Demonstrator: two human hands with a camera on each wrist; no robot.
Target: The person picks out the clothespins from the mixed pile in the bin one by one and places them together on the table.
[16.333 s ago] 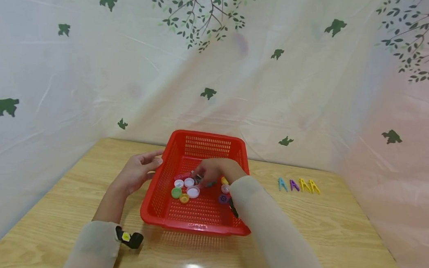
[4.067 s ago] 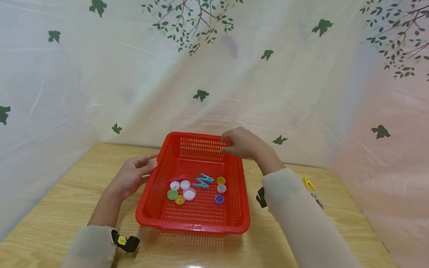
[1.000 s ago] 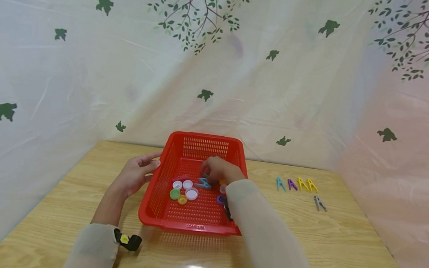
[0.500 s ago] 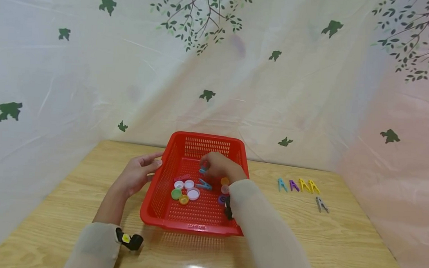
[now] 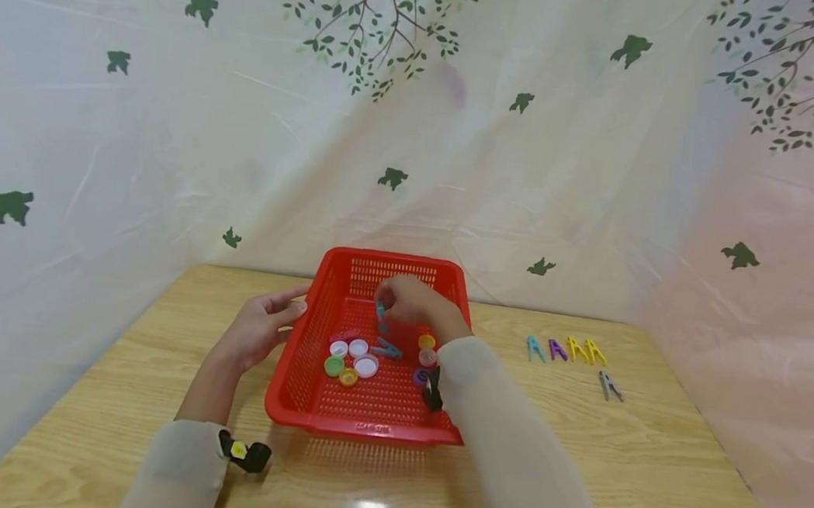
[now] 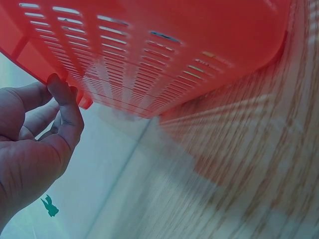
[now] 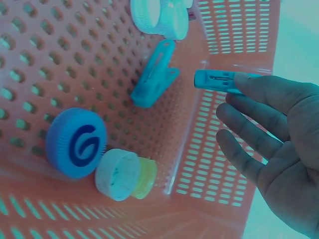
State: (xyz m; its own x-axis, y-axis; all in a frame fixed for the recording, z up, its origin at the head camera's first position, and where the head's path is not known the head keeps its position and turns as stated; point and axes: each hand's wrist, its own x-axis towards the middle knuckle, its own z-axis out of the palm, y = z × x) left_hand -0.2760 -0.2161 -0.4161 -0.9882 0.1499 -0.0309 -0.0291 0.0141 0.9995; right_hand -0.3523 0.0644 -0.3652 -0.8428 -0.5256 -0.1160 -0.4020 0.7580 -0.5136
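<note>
My right hand [image 5: 411, 299] is raised inside a red plastic basket [image 5: 375, 431], pinching a blue clothespin [image 7: 214, 79] between thumb and forefinger, above the basket floor. In the right wrist view its other fingers stand apart from the clothespin. A second blue clothespin [image 5: 387, 349] lies on the basket floor below. At the basket's left side, my left hand [image 5: 255, 330] holds the rim with thumb and fingertips. White, green, yellow and purple bottle caps [image 5: 366, 366] lie in two groups in the basket, with a pink clothespin [image 5: 346, 335] beside the left group.
On the wooden table [image 5: 646, 455] to the right, blue, purple and yellow clothespins [image 5: 576, 350] stand in a row. A grey clothespin [image 5: 610, 386] lies in front of the row. A white curtain with leaf prints [image 5: 454, 171] hangs behind the table.
A grey clothespin has come to lie on the table at right. Within the last second, my right hand has taken a blue clothespin from the basket floor and lifted it. The left hand stays.
</note>
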